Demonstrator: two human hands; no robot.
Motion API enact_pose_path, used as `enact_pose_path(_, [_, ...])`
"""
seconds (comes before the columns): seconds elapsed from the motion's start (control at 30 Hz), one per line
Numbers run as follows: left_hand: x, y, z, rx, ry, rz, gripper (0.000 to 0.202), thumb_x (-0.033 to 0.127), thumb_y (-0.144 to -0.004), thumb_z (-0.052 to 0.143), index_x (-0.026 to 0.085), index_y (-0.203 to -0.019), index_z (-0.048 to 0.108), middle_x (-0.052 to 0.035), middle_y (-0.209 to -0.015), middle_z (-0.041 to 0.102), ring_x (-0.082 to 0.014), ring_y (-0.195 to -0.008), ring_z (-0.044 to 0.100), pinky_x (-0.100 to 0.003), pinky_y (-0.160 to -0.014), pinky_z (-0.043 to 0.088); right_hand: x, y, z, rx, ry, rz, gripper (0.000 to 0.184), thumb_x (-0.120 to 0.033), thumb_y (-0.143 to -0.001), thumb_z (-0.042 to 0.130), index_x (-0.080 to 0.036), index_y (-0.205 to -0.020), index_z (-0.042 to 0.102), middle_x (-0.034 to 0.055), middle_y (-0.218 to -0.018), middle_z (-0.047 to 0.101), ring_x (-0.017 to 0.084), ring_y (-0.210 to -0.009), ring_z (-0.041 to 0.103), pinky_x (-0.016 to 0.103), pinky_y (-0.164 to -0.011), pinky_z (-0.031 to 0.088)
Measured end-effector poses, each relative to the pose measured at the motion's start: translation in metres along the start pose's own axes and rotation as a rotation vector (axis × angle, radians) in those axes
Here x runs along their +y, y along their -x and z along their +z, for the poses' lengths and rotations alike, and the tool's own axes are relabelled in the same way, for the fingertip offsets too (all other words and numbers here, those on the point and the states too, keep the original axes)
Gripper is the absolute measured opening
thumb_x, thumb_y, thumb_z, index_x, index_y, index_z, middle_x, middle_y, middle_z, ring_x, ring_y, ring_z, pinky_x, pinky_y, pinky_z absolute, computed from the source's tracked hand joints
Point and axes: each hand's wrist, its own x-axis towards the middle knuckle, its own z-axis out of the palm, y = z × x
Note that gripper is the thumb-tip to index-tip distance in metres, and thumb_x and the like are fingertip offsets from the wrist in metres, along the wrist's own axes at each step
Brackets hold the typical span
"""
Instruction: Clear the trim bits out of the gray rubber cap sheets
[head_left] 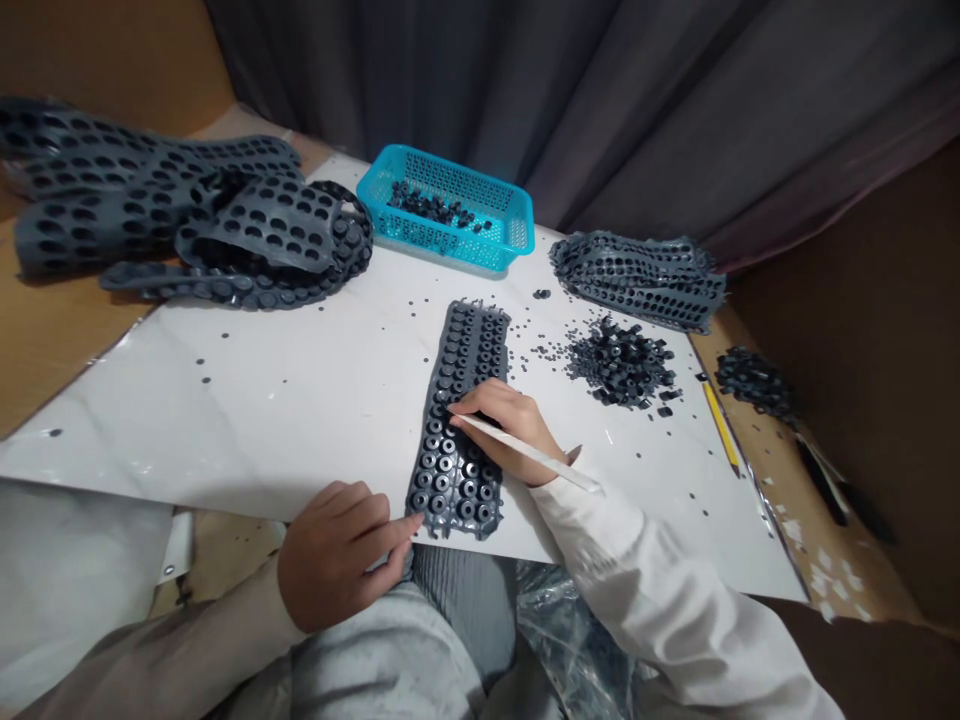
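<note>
A dark grey rubber sheet (444,470) with rows of round, ring-shaped parts lies lengthwise before me. In its lower rows the rings show open centre holes; farther up, the left column looks filled. My right hand (510,425) is closed in a pen-like grip on a thin white stick (536,455), its tip at the sheet's left column. What kind of tool the stick is I cannot tell. My left hand (345,550) rests at the near edge, index finger and thumb stretched out, the index fingertip touching the sheet's lower left corner. Its other fingers are curled.
A blue plastic basket (450,252) holds small black parts. Perforated grey sheets (97,235) pile up at left, more sheets (637,280) at back right. A heap of black rubber pieces (626,362), a yellow cutter (721,430) and another dark heap (752,380) lie right. Small black discs are scattered about.
</note>
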Motion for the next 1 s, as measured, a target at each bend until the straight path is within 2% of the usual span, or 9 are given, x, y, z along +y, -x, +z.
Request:
enact_pose_path(0.13, [0.001,-0.001,-0.001,0.001,0.002,-0.005,0.018,0.012,-0.078,0.058,0.020,-0.094,0.062,0.0006,-0.064,0.054,-0.0157,-0.061,0.045,-0.031,-0.058,0.035,0.000,-0.003,-0.001,-0.031,0.087,-0.018,0.008,-0.021,-0.086,0.057,-0.016,-0.088,0.062,0.0077,-0.081,0.067,0.018,-0.078,0.057,0.034,-0.072,0.049])
enact_pose_path(0.27, [0.001,-0.001,0.000,0.003,-0.014,-0.004,0.017,0.013,-0.078,0.057,0.020,-0.093,0.062,0.0010,-0.064,0.054,-0.0154,-0.061,0.046,-0.031,-0.058,0.036,0.001,-0.005,-0.001,-0.065,0.141,-0.043,0.008,-0.022,-0.088,0.055,-0.018,-0.088,0.061,0.0097,-0.104,0.067,0.020,-0.096,0.057,0.038,-0.083,0.050])
enact_pose_path(0.33, [0.000,0.000,0.000,0.004,-0.010,0.001,0.018,0.012,-0.078,0.058,0.020,-0.094,0.062,0.0008,-0.064,0.054,-0.0157,-0.061,0.046,-0.031,-0.058,0.036,0.003,-0.005,0.000,-0.079,0.177,-0.064,0.009,-0.022,-0.089,0.053,-0.018,-0.088,0.061,0.0097,-0.108,0.067,0.021,-0.101,0.056,0.038,-0.085,0.050])
enact_pose_path(0.47, [0.001,0.000,0.000,0.009,0.000,0.000,0.019,0.012,-0.077,0.058,0.020,-0.094,0.062,0.0004,-0.064,0.054,-0.0159,-0.062,0.046,-0.031,-0.059,0.037,0.006,-0.003,0.002,-0.104,0.296,-0.105,0.012,-0.022,-0.090,0.050,-0.018,-0.087,0.061,0.0090,-0.104,0.069,0.022,-0.098,0.057,0.039,-0.082,0.051])
enact_pose_path(0.67, [0.001,-0.001,-0.001,-0.001,-0.005,-0.001,0.018,0.012,-0.078,0.058,0.020,-0.094,0.063,0.0008,-0.063,0.054,-0.0161,-0.061,0.045,-0.031,-0.057,0.036,0.004,-0.003,0.001,-0.170,0.409,-0.112,0.018,-0.019,-0.093,0.042,-0.017,-0.093,0.060,0.0114,-0.114,0.063,0.023,-0.100,0.050,0.038,-0.086,0.048])
enact_pose_path(0.77, [0.000,-0.001,0.000,0.000,0.007,-0.001,0.019,0.012,-0.078,0.059,0.020,-0.095,0.063,0.0007,-0.064,0.054,-0.0161,-0.062,0.045,-0.031,-0.057,0.036,0.009,-0.005,-0.005,-0.098,0.434,-0.041,0.017,-0.020,-0.093,0.042,-0.017,-0.093,0.058,0.0128,-0.113,0.061,0.023,-0.099,0.050,0.037,-0.085,0.048])
enact_pose_path(0.87, [0.000,0.000,0.000,0.010,0.007,0.002,0.018,0.012,-0.078,0.059,0.020,-0.094,0.063,0.0003,-0.065,0.054,-0.0160,-0.063,0.046,-0.031,-0.058,0.037,0.024,-0.004,-0.022,0.039,0.462,0.059,0.014,-0.022,-0.092,0.044,-0.018,-0.091,0.057,0.0118,-0.105,0.064,0.023,-0.096,0.053,0.038,-0.084,0.047])
enact_pose_path(0.93, [0.001,0.000,0.001,0.016,0.005,-0.002,0.019,0.012,-0.078,0.059,0.020,-0.094,0.062,0.0000,-0.066,0.054,-0.0160,-0.063,0.047,-0.031,-0.058,0.038,0.036,0.001,-0.040,0.167,0.538,0.186,0.011,-0.023,-0.090,0.046,-0.018,-0.089,0.057,0.0108,-0.099,0.066,0.024,-0.092,0.056,0.038,-0.082,0.047])
enact_pose_path(1.0, [0.001,0.000,0.002,0.024,0.003,-0.004,0.019,0.012,-0.077,0.060,0.019,-0.094,0.062,0.0000,-0.066,0.055,-0.0159,-0.063,0.047,-0.031,-0.058,0.038,0.047,0.010,-0.063,0.268,0.659,0.378,0.009,-0.023,-0.086,0.050,-0.018,-0.085,0.057,0.0108,-0.087,0.067,0.025,-0.084,0.058,0.037,-0.074,0.046])
